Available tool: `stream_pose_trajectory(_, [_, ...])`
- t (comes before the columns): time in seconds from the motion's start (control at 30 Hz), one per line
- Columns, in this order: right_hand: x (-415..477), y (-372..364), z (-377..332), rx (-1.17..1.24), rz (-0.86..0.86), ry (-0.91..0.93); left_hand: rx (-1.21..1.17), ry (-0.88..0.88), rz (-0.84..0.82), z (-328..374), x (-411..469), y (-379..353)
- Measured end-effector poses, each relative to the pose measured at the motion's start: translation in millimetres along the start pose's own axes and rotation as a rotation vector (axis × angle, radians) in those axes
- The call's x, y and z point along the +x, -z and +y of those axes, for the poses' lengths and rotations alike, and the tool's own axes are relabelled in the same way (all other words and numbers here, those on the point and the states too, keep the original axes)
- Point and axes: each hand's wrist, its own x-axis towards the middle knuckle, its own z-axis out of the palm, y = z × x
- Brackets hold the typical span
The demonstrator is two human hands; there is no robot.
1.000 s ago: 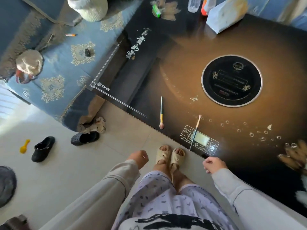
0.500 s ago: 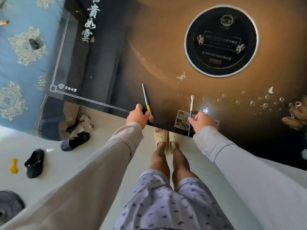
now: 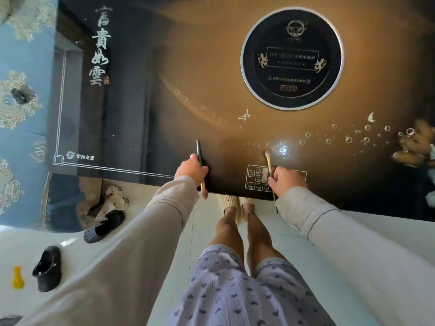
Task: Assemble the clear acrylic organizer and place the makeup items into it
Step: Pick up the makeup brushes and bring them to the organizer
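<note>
Two makeup brushes lie at the near edge of the dark glossy table (image 3: pixel 164 114). My left hand (image 3: pixel 191 170) grips the green-handled brush (image 3: pixel 199 151), whose gold ferrule and pale tip stick out below my fist. My right hand (image 3: pixel 286 181) grips the second brush (image 3: pixel 268 161) over the printed control panel (image 3: pixel 255 178); its pinkish bristle end points away from me and its thin dark handle pokes past the table edge. No clear acrylic organizer is in view.
A round black induction plate (image 3: pixel 292 58) is set into the table further back. A blue patterned sofa (image 3: pixel 21 102) stands at the left. Slippers (image 3: pixel 47 268), a shoe (image 3: pixel 103 228) and a yellow toy (image 3: pixel 17 277) lie on the white floor.
Both hands came up from my lap to the table edge and closed round the two brushes. My head has leaned forward over the table.
</note>
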Motion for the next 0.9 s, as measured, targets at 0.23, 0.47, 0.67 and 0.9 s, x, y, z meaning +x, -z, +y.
stream_pose_trajectory(0.23, [-54.7,0.9,49.4,0.070,-0.164,0.003,0.026,0.016,-0.154,-47.8,-47.5,-10.7])
stream_pose_trajectory(0.47, [-109.5,-21.2,94.9,0.255,-0.063,-0.130,0.038,0.038,-0.220,-110.1,-82.8,-30.2])
stream_pose_trajectory(0.67, [-142.4,-54.3,124.0,0.325,-0.073,-0.229,0.243,-0.049,-0.163,-115.9,-92.2,-34.5])
stream_pose_trajectory(0.9, [-180.2,-93.9,142.8,0.571,-0.026,-0.381,0.464,-0.167,-0.152,-70.9,-93.9,-35.3])
